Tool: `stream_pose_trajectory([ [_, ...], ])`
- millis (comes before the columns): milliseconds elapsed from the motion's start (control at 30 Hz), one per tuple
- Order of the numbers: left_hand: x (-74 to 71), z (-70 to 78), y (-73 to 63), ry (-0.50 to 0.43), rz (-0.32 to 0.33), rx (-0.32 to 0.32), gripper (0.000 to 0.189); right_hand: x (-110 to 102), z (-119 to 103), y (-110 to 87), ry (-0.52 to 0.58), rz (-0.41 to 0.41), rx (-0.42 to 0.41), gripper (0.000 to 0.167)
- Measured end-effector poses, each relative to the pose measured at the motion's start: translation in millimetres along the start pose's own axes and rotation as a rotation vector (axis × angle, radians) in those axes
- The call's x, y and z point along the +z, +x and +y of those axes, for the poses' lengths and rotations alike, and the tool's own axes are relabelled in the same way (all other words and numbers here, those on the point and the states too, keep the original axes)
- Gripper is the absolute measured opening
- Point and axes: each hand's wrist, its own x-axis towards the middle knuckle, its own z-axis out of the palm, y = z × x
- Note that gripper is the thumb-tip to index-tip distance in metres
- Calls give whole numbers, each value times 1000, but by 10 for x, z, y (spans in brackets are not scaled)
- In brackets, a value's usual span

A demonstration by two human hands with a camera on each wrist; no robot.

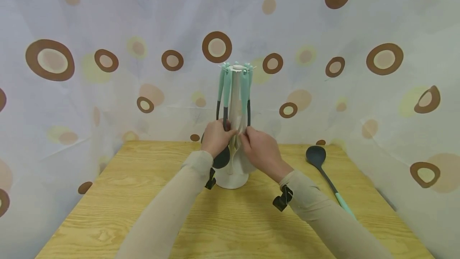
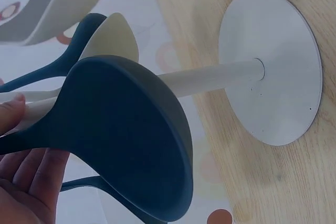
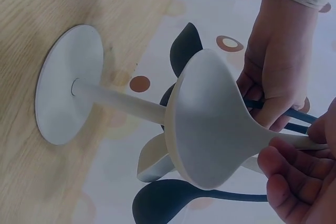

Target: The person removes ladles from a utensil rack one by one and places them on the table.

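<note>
A white utensil stand (image 1: 231, 181) bears several hanging utensils with mint-green handles (image 1: 244, 91) near its top. My left hand (image 1: 217, 137) grips the dark stem of a dark ladle (image 2: 123, 124), just above its bowl, with the thumb and fingers on opposite sides. Opposite it, my right hand (image 1: 262, 149) pinches the pale stem of a white ladle (image 3: 210, 119) close to the bowl. Both ladles hang bowl-down beside the white pole (image 2: 210, 80). Other dark and pale utensil heads hang behind them, partly hidden, as the cream one (image 3: 155, 158) shows.
Another dark ladle (image 1: 316, 156) with a mint-green handle end lies on the wooden table (image 1: 143, 195) at the right, partly behind my right forearm. A patterned curtain (image 1: 179, 19) hangs behind and around the table. Black wrist mounts are strapped at both cuffs.
</note>
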Motion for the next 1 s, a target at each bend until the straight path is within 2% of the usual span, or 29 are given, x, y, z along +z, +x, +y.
stream_pose_trajectory([
  [133,1,-9,1,4,-1,-3,22,-47,9,-47,10,16,-15,26],
  [367,-9,-11,-10,0,-7,-11,22,-151,19,-109,29,15,6,26],
  [567,-4,-7,-13,0,-13,-17,21,-235,57,-153,53,58,19,23],
  [767,6,-9,-6,-15,-9,-20,20,-317,135,-204,80,83,21,20],
  [1000,14,-19,-7,-40,-17,-26,19,-389,310,-348,62,57,-4,15],
])
